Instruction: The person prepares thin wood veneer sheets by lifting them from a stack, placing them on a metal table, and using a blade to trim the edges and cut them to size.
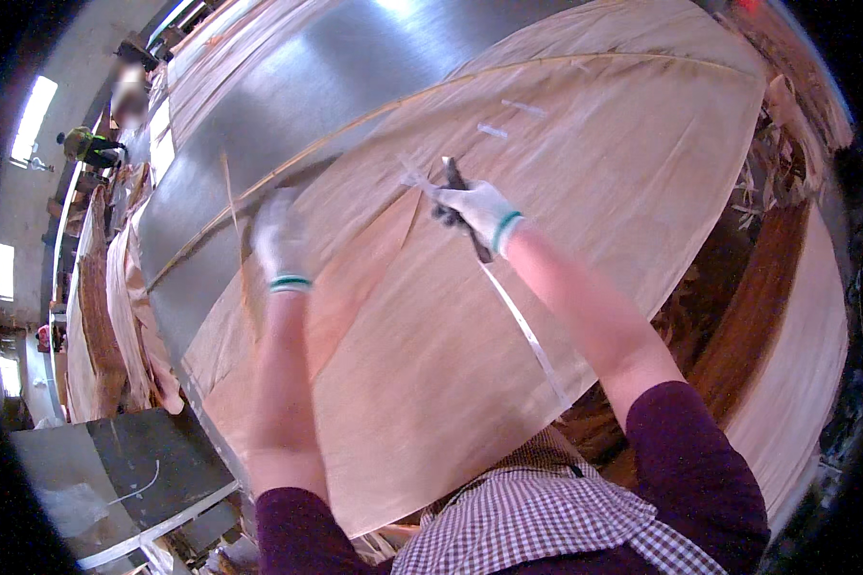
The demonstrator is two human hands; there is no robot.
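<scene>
A large, thin sheet of pale wood veneer (422, 412) lies over a shiny grey metal table (326, 96). My right hand (479, 209), in a white glove with a green cuff, is closed around a dark, narrow tool (482, 251) whose exact kind I cannot make out. By its fingertips is a bit of clear tape (412, 174). From the tool's lower end a white tape strip (527, 331) trails toward me. My left hand (280, 240), gloved alike, is smeared by motion above the sheet's left part, beside a thin veneer strip (230, 196); its fingers are unclear.
Short tape pieces (492, 130) stick to the sheet's far part. A long narrow veneer strip (355, 123) curves across sheet and table. Brown and pale veneer stacks (753, 297) stand at the right, more veneer (96, 307) at the left. Another person (88, 147) bends over, far left.
</scene>
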